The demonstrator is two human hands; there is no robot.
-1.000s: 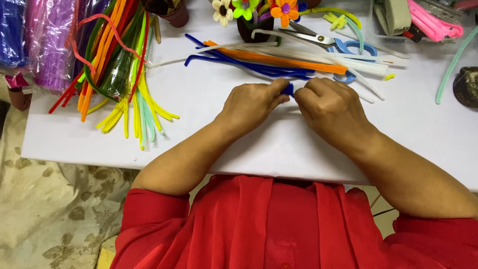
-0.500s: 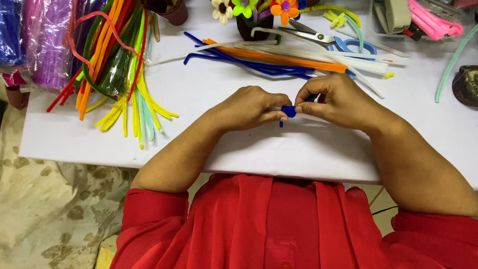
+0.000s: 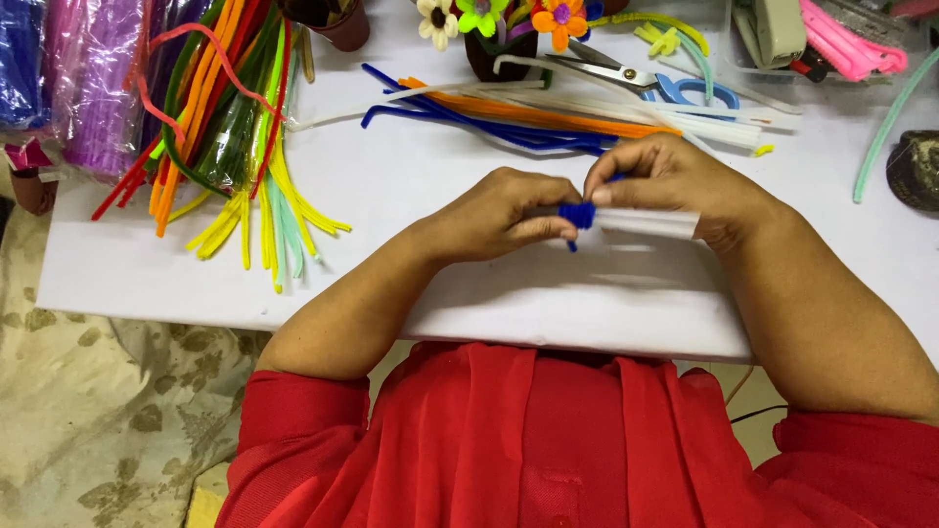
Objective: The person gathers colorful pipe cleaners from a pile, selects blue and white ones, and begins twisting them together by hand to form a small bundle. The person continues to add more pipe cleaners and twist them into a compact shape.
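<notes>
Both bare forearms reach forward from red sleeves and converge at the middle. The left hand [image 3: 504, 215] lies knuckles up, its fingers [image 3: 548, 227] curled inward and pinched. The right hand [image 3: 675, 181] arches just beside it, wrist bent, fingertips pressed together, nearly touching the left's.

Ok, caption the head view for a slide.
Both hands, left hand and right hand, wind a blue pipe cleaner around a white rod.

Your fuzzy blue pipe cleaner [image 3: 579, 214] coiled on a smooth white rod [image 3: 650, 222], matt white tabletop [image 3: 411, 176], shiny metal scissors [image 3: 626, 70] w/ glossy blue plastic handles far right, glossy clear plastic wrap [image 3: 88, 78] far left
</notes>
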